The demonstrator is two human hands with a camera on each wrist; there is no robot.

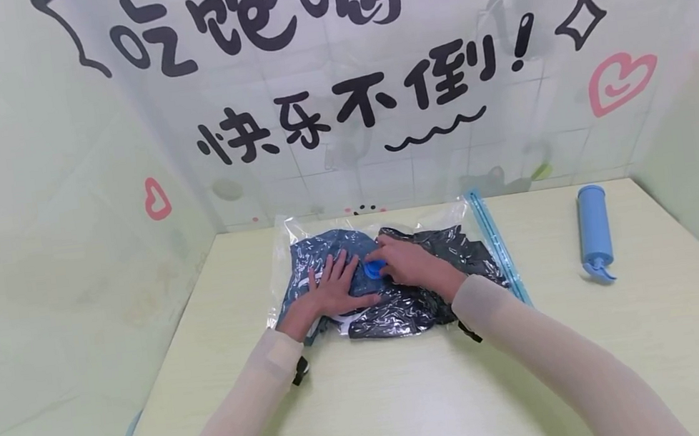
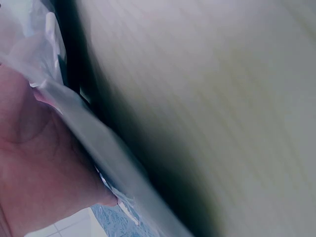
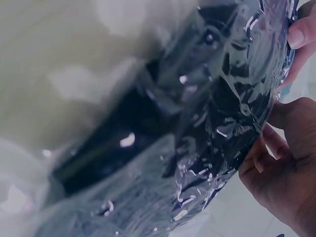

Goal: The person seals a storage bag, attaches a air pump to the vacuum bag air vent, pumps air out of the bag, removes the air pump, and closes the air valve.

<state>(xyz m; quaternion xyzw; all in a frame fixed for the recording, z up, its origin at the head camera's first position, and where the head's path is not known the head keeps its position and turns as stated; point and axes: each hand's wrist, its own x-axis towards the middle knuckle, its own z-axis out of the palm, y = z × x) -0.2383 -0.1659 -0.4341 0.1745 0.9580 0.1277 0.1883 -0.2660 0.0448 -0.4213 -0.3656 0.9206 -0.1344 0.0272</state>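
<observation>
A clear plastic vacuum storage bag (image 1: 285,254) lies flat on the table, with a blue garment (image 1: 327,246) on its left side and dark garments (image 1: 456,242) on its right. My left hand (image 1: 332,295) presses on the bag with fingers spread, left of a round blue valve cap (image 1: 373,269). Around that cap, the curled thumb and fingers of my right hand (image 1: 413,262) pinch its edge. The right wrist view shows shiny film (image 3: 207,143) over dark cloth, beside the right hand's bent fingers. In the left wrist view, the left palm (image 2: 44,163) rests against the bag's edge.
A blue hand pump (image 1: 594,226) lies toward the table's right back. The bag's blue zip strip (image 1: 498,248) runs along its right end. Behind the table (image 1: 402,399) stands a wall (image 1: 351,174) with black lettering, and side walls flank it.
</observation>
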